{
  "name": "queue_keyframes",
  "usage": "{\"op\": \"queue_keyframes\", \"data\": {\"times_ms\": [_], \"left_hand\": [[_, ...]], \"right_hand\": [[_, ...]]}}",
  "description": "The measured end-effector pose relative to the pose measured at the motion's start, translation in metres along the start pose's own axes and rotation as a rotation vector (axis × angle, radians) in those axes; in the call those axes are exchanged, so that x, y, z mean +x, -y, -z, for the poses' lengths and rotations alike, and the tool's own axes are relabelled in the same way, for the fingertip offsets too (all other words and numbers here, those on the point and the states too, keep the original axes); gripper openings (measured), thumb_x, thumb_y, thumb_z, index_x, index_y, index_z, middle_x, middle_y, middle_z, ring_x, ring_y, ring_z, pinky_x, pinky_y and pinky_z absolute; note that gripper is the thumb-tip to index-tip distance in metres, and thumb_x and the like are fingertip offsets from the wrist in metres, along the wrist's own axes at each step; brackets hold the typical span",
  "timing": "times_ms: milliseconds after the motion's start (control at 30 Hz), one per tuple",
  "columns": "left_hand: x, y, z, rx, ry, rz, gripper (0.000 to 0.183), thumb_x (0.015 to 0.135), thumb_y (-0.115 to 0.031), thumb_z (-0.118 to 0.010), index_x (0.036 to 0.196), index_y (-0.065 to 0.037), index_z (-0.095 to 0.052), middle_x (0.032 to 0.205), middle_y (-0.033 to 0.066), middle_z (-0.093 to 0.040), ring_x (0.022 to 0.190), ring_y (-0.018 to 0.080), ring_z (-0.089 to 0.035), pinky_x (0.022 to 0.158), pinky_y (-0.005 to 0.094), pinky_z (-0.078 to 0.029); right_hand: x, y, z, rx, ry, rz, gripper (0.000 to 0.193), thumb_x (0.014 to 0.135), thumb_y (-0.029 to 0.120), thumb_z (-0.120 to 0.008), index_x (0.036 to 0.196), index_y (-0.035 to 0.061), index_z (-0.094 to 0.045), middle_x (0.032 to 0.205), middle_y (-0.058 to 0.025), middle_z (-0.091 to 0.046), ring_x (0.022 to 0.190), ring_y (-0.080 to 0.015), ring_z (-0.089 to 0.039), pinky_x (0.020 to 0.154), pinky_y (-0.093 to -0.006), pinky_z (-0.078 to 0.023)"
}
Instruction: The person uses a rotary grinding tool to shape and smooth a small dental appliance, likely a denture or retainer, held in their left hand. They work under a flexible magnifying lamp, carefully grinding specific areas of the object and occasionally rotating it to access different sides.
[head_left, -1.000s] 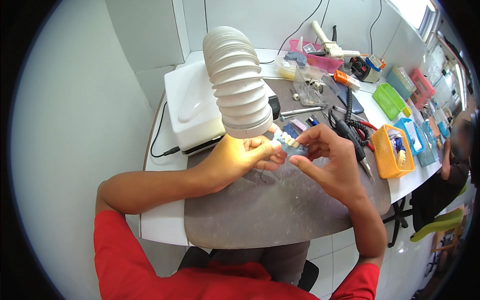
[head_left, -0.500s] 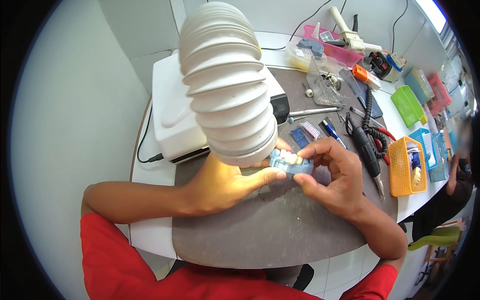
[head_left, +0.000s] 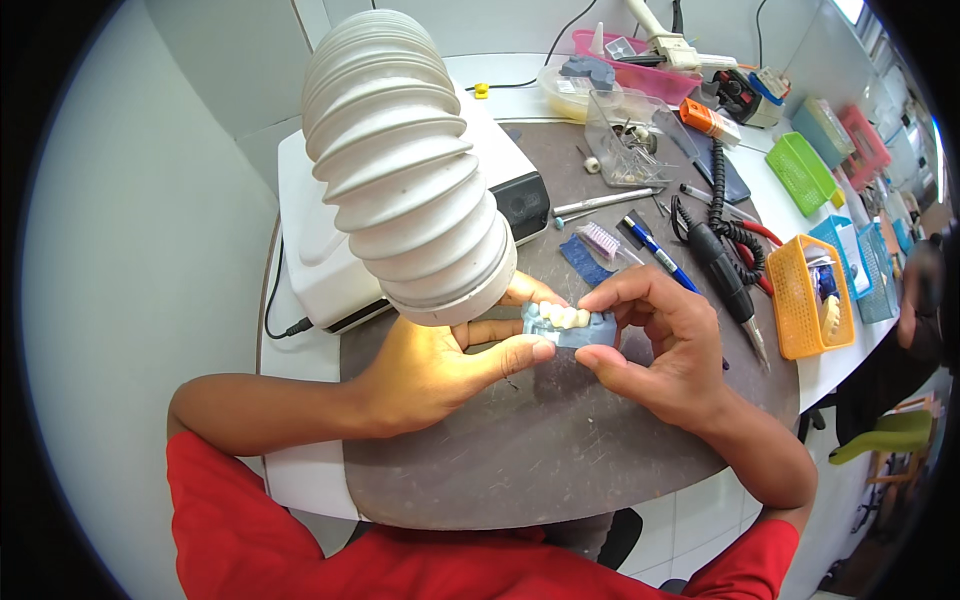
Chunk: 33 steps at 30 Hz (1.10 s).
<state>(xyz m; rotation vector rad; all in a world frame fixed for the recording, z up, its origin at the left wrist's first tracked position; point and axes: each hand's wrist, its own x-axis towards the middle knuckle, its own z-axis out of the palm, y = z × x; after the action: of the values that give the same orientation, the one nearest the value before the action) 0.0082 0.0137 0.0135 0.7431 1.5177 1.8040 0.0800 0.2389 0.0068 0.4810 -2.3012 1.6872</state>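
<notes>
Corner workbench, pale walls left and behind; brown-grey mat (head_left: 540, 465) over the white top. White ribbed hose (head_left: 400, 170) comes down from upper left, its mouth just above the left hand (head_left: 430, 365). White box (head_left: 300, 235) behind hose, cable at its left side.

Blue-grey dental model (head_left: 570, 334) held between both hands over the mat, below the hose mouth and to its right. Row of cream teeth (head_left: 563, 316) along its top. Left hand: thumb on the model's front left, fingers behind, part-closed in a pinch. Right hand (head_left: 665, 345): index finger and thumb pinched at the model's right end, other fingers curled. Cannot tell whether the right index touches the teeth.

Beyond the hands: blue sheet (head_left: 583, 262), small bristled piece (head_left: 599, 239) against it, blue pen (head_left: 662, 254) slanting just right. Black handpiece (head_left: 722, 268) with coiled cord, tip toward the near edge. Yellow basket (head_left: 788, 325) right of it, contents inside. Farther back: clear box (head_left: 603, 150) of small metal bits, green basket (head_left: 800, 172), pink tray (head_left: 655, 78).
</notes>
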Motion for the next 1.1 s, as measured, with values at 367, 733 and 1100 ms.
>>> {"op": "queue_keyframes", "data": {"times_ms": [367, 733, 1100], "left_hand": [[-0.001, 0.008, 0.004, -0.008, 0.031, -0.034, 0.028, 0.094, 0.004, -0.062, 0.121, 0.001, -0.053, 0.127, 0.0142, -0.056, 0.134, 0.0222, -0.048, 0.113, 0.038, -0.042], [-0.001, -0.003, 0.003, 0.209, 0.045, -0.115, 0.038, 0.09, 0.003, -0.069, 0.125, 0.001, -0.053, 0.128, 0.0145, -0.053, 0.126, 0.0209, -0.053, 0.11, 0.0363, -0.043], [-0.003, -0.001, 0.005, 0.215, -0.006, -0.131, 0.03, 0.088, 0.001, -0.072, 0.117, -0.001, -0.063, 0.12, 0.0089, -0.062, 0.122, 0.0207, -0.055, 0.105, 0.0357, -0.044]], "right_hand": [[-0.001, -0.001, -0.003, -0.046, -0.002, 0.02, 0.033, 0.076, 0.005, -0.081, 0.104, -0.0014, -0.067, 0.097, -0.007, -0.067, 0.072, -0.0106, -0.06, 0.063, -0.0242, -0.048], [0.0, 0.0, -0.001, 0.012, 0.027, -0.019, 0.035, 0.078, -0.001, -0.077, 0.109, -0.0045, -0.062, 0.104, -0.0092, -0.067, 0.082, -0.0119, -0.066, 0.071, -0.0236, -0.054], [-0.001, 0.002, -0.002, 0.051, 0.044, -0.051, 0.035, 0.079, 0.0, -0.078, 0.111, -0.0024, -0.063, 0.107, -0.0102, -0.066, 0.085, -0.0132, -0.067, 0.075, -0.0252, -0.055]]}}
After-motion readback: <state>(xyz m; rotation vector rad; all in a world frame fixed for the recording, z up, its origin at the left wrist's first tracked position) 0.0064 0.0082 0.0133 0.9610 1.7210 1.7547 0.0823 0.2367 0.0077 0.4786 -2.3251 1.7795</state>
